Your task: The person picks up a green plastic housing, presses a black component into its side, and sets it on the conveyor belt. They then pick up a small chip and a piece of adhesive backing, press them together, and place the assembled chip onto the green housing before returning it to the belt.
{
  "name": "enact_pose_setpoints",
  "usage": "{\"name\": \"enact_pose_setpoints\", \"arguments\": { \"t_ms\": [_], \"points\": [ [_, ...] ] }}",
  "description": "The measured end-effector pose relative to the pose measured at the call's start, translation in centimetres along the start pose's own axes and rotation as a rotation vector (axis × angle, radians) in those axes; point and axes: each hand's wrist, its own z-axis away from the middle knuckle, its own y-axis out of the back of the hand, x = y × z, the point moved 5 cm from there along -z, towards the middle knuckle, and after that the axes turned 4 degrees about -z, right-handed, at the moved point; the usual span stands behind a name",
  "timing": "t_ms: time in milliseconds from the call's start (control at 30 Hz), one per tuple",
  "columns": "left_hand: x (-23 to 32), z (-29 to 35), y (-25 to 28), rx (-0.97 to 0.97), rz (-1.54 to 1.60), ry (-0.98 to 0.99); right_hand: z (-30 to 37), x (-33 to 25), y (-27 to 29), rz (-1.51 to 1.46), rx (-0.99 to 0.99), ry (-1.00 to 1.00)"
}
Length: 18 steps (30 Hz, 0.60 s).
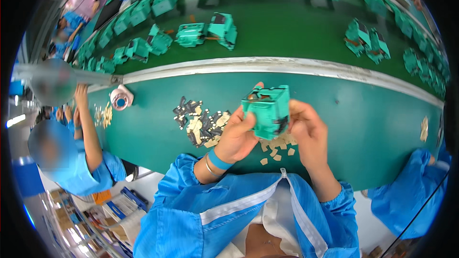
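Above the green bench, a boxy green plastic housing (267, 117) with dark and copper-coloured parts inside is held up. My left hand (235, 141), with a blue band at the wrist, grips its left side, thumb across the front. The curled fingers of my right hand (310, 131) meet the housing's right edge; whether they also pinch a small part is hidden. Loose cream-coloured pieces (275, 151) lie on the bench beneath the housing. Left of my left hand spreads a pile of small black parts (209, 126) mixed with cream pieces.
Beyond a pale metal rail (267, 62) runs a dark green belt (291, 33) carrying several similar green housings (223, 31). A white ring-shaped object (122, 98) stands on the bench at left. Co-workers in blue sit at left (83, 162) and right (401, 196).
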Motion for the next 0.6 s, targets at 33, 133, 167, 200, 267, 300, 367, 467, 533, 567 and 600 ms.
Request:
{"name": "enact_pose_setpoints", "arguments": {
  "t_ms": [33,133,167,200,267,300,367,467,533,567,600],
  "points": [
    [0.2,-0.1,0.1,0.017,0.003,-0.035,-0.1,0.0,-0.5,-0.001,-0.038,-0.008],
    [0.5,0.9,0.9,0.184,-0.244,-0.118,-0.4,0.5,-0.2,0.216,0.103,-0.146],
    [1.1,1.9,1.0,0.211,-0.243,-0.144,-1.4,0.4,0.8,0.261,0.119,-0.218],
    [1.9,2.7,0.3,0.205,-0.562,-0.177,-2.9,0.3,2.5,0.311,0.146,-0.287],
    [3.5,4.2,-0.1,0.207,-1.065,-0.216,-7.0,1.1,5.6,0.274,0.212,-0.284],
    [4.2,4.9,1.1,0.220,-1.062,-0.221,-9.1,1.0,6.4,0.294,0.262,-0.205],
    [6.4,6.3,3.0,0.353,-1.820,-0.498,-12.9,1.8,9.3,0.282,0.289,-0.191],
    [9.4,6.0,5.3,0.498,-2.028,-0.416,-16.2,2.4,10.2,0.241,0.291,-0.173],
    [9.9,5.4,5.6,0.514,-2.021,-0.422,-16.2,1.9,9.4,0.283,0.366,-0.088],
    [10.3,5.4,5.9,0.539,-2.015,-0.426,-15.5,1.6,8.2,0.280,0.358,-0.088],
    [10.9,5.4,6.0,0.585,-2.025,-0.415,-14.1,0.9,6.9,0.387,0.334,-0.082]
  ]
}}
